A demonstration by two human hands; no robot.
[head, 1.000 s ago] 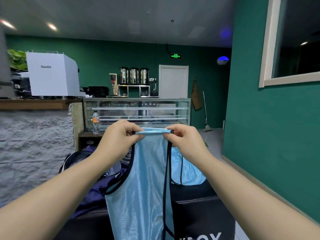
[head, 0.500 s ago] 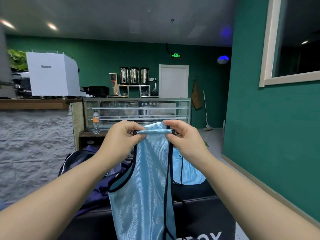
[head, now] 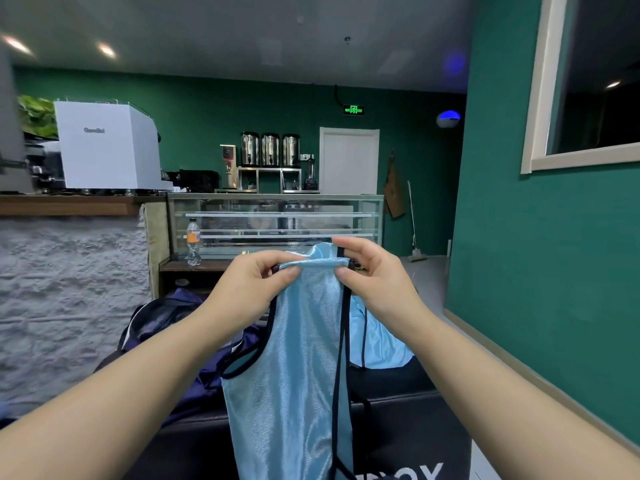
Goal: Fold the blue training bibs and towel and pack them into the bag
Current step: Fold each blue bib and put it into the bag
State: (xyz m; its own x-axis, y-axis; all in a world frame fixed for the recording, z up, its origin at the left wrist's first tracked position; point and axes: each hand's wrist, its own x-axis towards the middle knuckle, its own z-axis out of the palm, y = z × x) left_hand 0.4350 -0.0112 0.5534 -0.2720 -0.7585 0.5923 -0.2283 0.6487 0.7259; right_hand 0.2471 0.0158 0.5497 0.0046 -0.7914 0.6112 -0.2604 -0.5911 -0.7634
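Observation:
A light blue training bib [head: 294, 375] with black trim hangs in front of me, held up by its shoulder strap. My left hand [head: 252, 289] pinches the strap's left end and my right hand [head: 374, 282] pinches its right end, thumbs facing me. Another blue bib [head: 381, 344] lies crumpled on the black surface behind it. A dark navy bag [head: 166, 317] sits open to the left, partly hidden by my left forearm. No towel shows.
A black bench or box [head: 408, 441] with white lettering lies below the bib. A stone-faced counter [head: 69, 289] with a white machine stands left, a glass display case [head: 277, 220] ahead, a green wall [head: 536, 271] close on the right.
The strap has risen slightly and my right hand's fingers have shifted up behind it. The bib's hanging body has swung a little to the right.

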